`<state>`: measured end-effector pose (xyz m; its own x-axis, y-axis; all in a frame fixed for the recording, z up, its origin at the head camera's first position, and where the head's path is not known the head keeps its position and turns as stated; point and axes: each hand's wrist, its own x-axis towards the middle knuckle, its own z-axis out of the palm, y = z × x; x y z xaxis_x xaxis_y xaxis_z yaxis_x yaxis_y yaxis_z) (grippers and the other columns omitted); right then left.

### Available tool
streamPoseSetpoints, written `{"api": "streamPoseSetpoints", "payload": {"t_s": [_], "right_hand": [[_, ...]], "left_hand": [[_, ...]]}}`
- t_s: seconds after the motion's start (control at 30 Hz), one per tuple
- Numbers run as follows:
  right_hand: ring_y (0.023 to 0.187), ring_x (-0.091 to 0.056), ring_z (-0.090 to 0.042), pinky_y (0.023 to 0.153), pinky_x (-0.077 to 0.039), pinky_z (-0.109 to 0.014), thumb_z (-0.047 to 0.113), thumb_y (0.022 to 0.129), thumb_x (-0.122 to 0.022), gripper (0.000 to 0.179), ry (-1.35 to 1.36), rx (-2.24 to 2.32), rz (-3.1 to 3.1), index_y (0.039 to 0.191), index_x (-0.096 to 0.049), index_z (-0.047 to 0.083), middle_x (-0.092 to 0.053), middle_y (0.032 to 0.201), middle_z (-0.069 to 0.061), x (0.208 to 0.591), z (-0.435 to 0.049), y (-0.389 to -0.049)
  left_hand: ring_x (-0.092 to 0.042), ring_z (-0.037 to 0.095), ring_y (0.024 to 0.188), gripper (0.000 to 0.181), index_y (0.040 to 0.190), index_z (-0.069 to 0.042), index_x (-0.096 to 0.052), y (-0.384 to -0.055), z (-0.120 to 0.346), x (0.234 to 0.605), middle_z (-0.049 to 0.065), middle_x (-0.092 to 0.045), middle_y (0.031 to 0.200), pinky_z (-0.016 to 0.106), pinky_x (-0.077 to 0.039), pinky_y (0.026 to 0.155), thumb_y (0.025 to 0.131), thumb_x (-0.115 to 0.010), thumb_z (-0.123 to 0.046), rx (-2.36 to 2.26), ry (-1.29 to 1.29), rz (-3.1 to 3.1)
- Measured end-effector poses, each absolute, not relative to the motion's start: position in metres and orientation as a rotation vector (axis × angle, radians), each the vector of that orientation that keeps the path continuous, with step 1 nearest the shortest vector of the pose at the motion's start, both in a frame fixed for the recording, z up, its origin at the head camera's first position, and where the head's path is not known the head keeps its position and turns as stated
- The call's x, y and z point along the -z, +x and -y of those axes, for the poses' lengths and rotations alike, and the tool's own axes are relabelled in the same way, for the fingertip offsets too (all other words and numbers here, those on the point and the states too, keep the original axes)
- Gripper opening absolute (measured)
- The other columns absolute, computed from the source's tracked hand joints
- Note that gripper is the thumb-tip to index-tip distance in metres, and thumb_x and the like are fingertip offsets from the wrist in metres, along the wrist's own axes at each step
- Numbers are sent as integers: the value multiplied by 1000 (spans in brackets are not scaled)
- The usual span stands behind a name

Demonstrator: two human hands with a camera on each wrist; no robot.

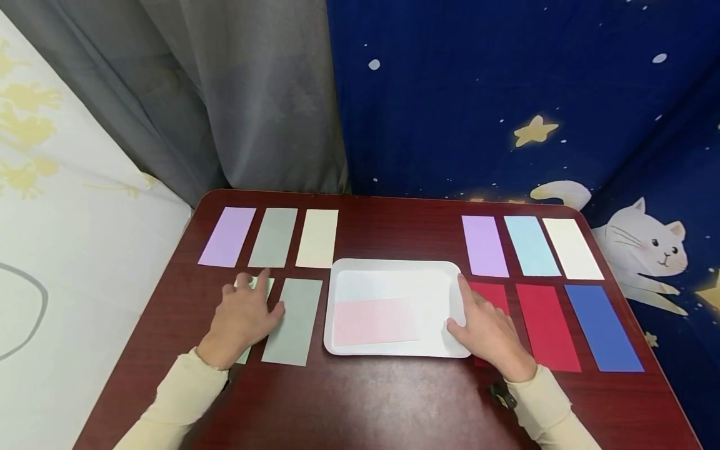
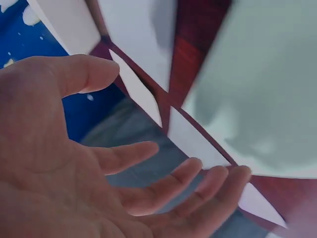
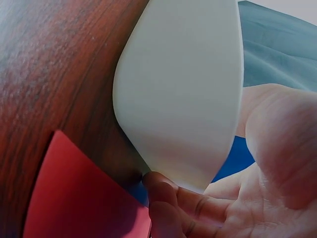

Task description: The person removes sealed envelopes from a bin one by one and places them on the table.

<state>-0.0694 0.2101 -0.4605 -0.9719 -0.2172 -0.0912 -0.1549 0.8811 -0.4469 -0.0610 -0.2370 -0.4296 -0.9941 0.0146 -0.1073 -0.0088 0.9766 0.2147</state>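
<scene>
A white tray (image 1: 435,306) sits at mid-table with a pale pink card (image 1: 371,322) and a very pale bluish card (image 1: 362,285) in it. My right hand (image 1: 488,331) grips the tray's right side, thumb over the rim; in the right wrist view its fingers curl against the outer wall (image 3: 183,89). My left hand (image 1: 240,317), fingers loosely spread and holding nothing, hovers over a light green card (image 1: 244,356), mostly hidden beneath it. Beside its thumb lies a grey-green card (image 1: 295,325). Partly behind the right hand is a red card (image 1: 490,294).
Along the back left lie purple (image 1: 227,236), grey-green (image 1: 273,237) and cream cards (image 1: 317,239). At the back right are purple (image 1: 485,245), light blue (image 1: 532,245) and white cards (image 1: 572,248). Another red card (image 1: 547,328) and a blue card (image 1: 604,328) lie nearer. Curtains (image 1: 270,94) hang behind.
</scene>
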Motion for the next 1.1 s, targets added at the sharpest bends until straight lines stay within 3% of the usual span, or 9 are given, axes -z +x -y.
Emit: {"api": "streamPoseSetpoints", "payload": {"t_s": [0.23, 0.47, 0.83, 1.1], "right_hand": [[44, -45, -17, 44, -41, -34, 16, 91, -80, 97, -285, 678, -2913, 169, -27, -7, -55, 149, -41, 462, -211, -70], [43, -44, -16, 43, -40, -33, 17, 91, -81, 98, -284, 688, -2905, 169, -27, -7, -54, 150, -41, 461, -210, -70], [45, -45, -16, 44, -41, -33, 16, 91, -81, 97, -291, 679, -2915, 169, -28, -7, -56, 148, -41, 461, -210, -70], [45, -45, -16, 45, -41, -34, 16, 92, -82, 97, -289, 672, -2917, 169, -27, -7, -56, 148, -40, 460, -210, -70]], "left_hand": [[-59, 61, 113, 71, 154, 7, -53, -64, 206, 425, 38, -55, 137, 62, -62, 72, 96, -75, -27, -381, 228, -3099], [-59, 57, 111, 69, 154, 5, -56, -66, 178, 421, 36, -56, 136, 60, -61, 79, 97, -76, -28, -342, 406, -3082], [-65, 50, 107, 68, 147, 3, -62, -68, 139, 421, 30, -61, 133, 47, -62, 63, 96, -80, -39, -82, 729, -3130], [-65, 48, 109, 67, 147, -4, -63, -68, 113, 421, 27, -62, 134, 48, -61, 68, 97, -77, -46, 43, 833, -3085]]}}
